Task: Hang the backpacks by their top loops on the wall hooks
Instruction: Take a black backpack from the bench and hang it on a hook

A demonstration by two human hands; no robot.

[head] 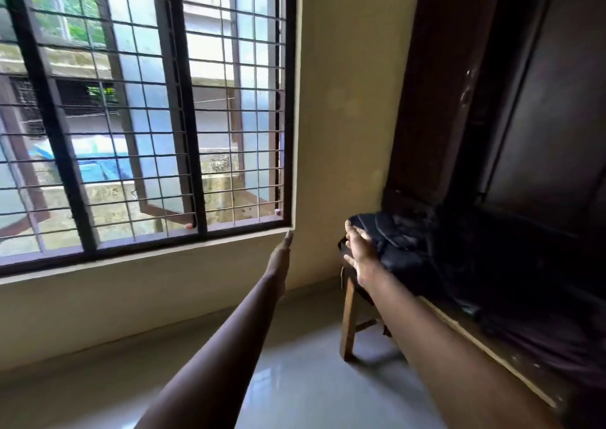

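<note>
A person's two bare arms reach forward in a dim room, hands well apart. The right hand (360, 254) is spread wide, fingers straight and splayed, at the near end of a black backpack (405, 243). It grips nothing, and whether the palm actually touches the fabric cannot be told. The backpack lies slumped on its side at the far end of a wooden tabletop (485, 350) along the right of the room. It is soft and creased, with padded, ribbed panels facing up and a dark strap hanging over the edge below the hand. Its top loop cannot be made out in the shadow. More dark fabric lies nearer along the same tabletop, too dim to identify. The left hand (282, 258) is held out edge-on, fingers straight and close together, empty, in front of the wall (347, 100) just below the corner of a barred window (141, 110). Behind the backpack stands a dark wooden door (541, 133). A wooden table leg (347, 323) stands on the glossy pale floor (311, 379).
</note>
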